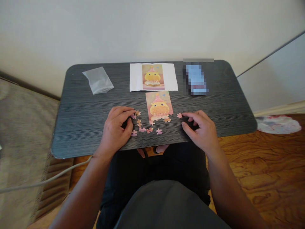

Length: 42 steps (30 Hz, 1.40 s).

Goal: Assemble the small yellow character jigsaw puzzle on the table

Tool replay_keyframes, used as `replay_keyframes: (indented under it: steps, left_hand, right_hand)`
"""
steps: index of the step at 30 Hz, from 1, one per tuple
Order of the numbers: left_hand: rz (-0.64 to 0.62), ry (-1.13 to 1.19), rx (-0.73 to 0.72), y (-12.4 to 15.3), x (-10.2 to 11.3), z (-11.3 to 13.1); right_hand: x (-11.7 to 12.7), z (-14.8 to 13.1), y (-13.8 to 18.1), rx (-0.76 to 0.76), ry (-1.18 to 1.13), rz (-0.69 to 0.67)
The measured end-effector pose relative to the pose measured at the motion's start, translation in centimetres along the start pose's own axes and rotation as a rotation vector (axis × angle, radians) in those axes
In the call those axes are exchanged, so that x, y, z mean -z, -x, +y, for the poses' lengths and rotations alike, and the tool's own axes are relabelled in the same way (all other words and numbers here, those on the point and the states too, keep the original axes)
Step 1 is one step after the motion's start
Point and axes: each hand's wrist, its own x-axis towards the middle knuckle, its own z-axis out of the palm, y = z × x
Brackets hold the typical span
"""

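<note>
— Resting both hands on the desk point(78, 105), are you holding anything?

— Nothing gripped. My left hand point(118, 125) curls loosely by the loose pieces point(143, 125); my right hand point(200, 127) lies open, fingertips touching one stray piece point(179, 115).

— And the puzzle?

— The nearly finished puzzle point(159, 106) sits between my hands, below the reference picture point(153, 77).

— Risk?

— I judge a careless wrist could sweep pieces off the near edge, or nudge the joined part apart.

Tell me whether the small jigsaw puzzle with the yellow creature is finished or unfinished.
Unfinished. The small jigsaw puzzle with the yellow creature has a ragged bottom edge, and loose pink puzzle pieces lie scattered on the dark striped table below it.
</note>
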Motion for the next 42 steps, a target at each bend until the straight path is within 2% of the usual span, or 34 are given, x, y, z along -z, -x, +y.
replay_keyframes:
  steps: [22,27,34,42]
  left_hand:
    - [0.041,0.014,0.033,0.2,-0.4,-0.4]
    - [0.043,0.012,0.049,0.2,-0.5,-0.4]
    - [0.048,0.016,0.052,0.2,-0.5,-0.4]
    - [0.084,0.029,0.076,0.4,-0.7,-0.8]
  right_hand:
    - [-0.6,-0.6,0.4,0.044,-0.018,0.076]
    - [-1.2,-2.9,1.0,0.095,-0.044,0.083]
    - [-3.3,-7.6,1.3,0.176,-0.079,-0.075]
    - [-5.1,-9.4,0.7,0.183,0.076,-0.102]
